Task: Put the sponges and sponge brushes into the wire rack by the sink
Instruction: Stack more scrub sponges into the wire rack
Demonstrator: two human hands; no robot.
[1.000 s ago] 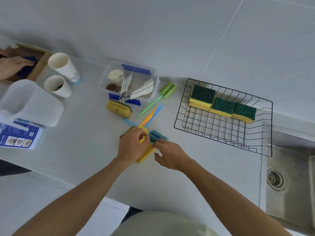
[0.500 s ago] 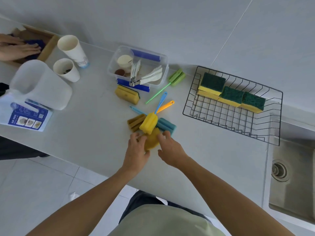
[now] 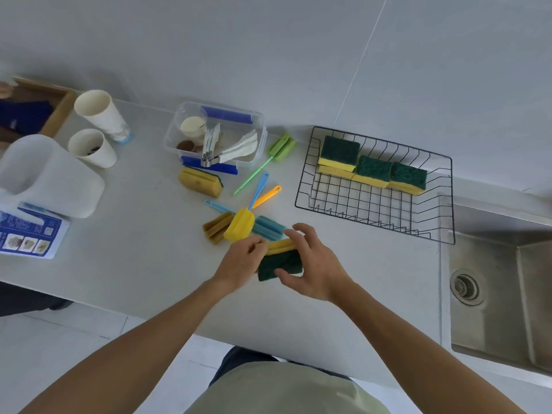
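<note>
A yellow sponge with a dark green scouring face (image 3: 279, 259) is held between both hands just above the counter. My right hand (image 3: 315, 265) grips it with curled fingers and thumb, and my left hand (image 3: 242, 261) pinches its left end. Behind them lie crossed sponge brushes: a yellow head (image 3: 239, 224), a blue head (image 3: 268, 228), an ochre head (image 3: 215, 228) and a green brush (image 3: 280, 146). Another yellow sponge (image 3: 200, 181) lies by the clear box. The black wire rack (image 3: 373, 210) holds several green-topped sponges (image 3: 373, 170) along its back.
A clear plastic box (image 3: 215, 135) with utensils stands behind the brushes. Two paper cups (image 3: 98, 113), a white jug (image 3: 44, 174) and a blue leaflet (image 3: 28, 234) sit at the left. The steel sink (image 3: 495, 288) lies right of the rack. A wooden tray (image 3: 33, 109) is far left.
Both hands have lifted the sponge off the counter and turned it, so its green face now shows. The view has shifted.
</note>
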